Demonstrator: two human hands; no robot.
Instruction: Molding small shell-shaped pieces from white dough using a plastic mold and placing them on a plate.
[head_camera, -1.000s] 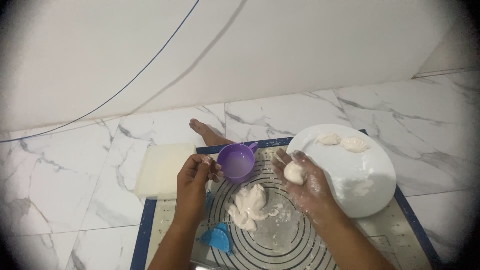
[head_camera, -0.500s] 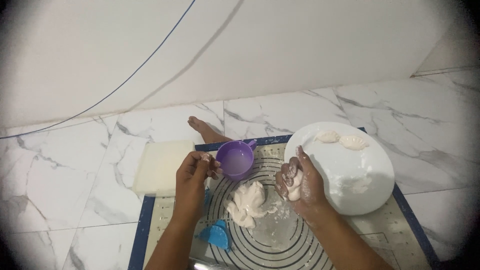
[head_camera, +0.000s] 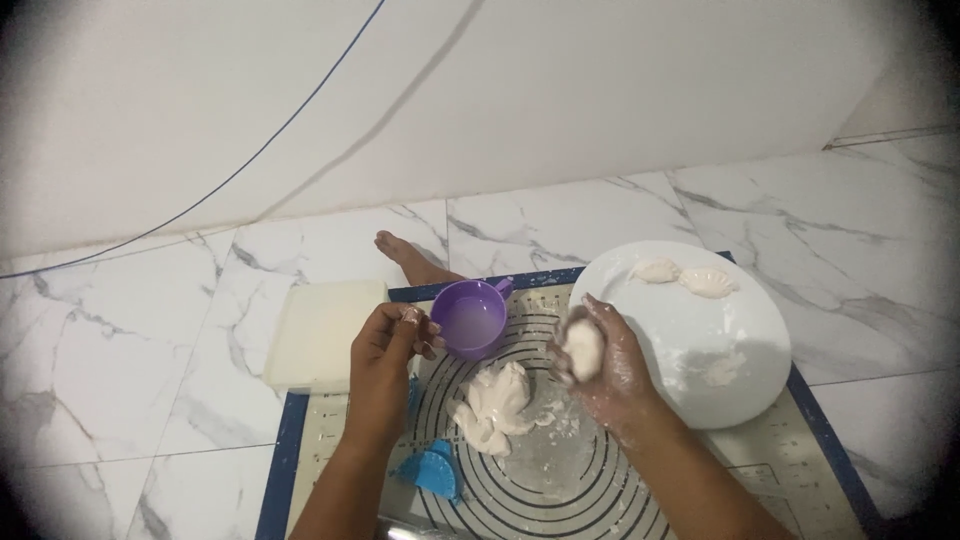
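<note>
We are shaping a dough ball (head_camera: 583, 348), cupping it in our floury right hand (head_camera: 600, 362) above the mat (head_camera: 620, 480) while our left hand (head_camera: 388, 350), fingertips pinched together, is hovering beside the purple cup (head_camera: 472, 318); flattening it probably needs gentle, even pressure.

A white plate (head_camera: 700, 350) lies just right of the grip, with two shaped dumplings (head_camera: 685, 277) at its far edge. A purple cup (head_camera: 473, 317) stands to the left, a pale square lid (head_camera: 322, 335) beyond it. A blue press (head_camera: 432, 468) rests nearer, below left.
</note>
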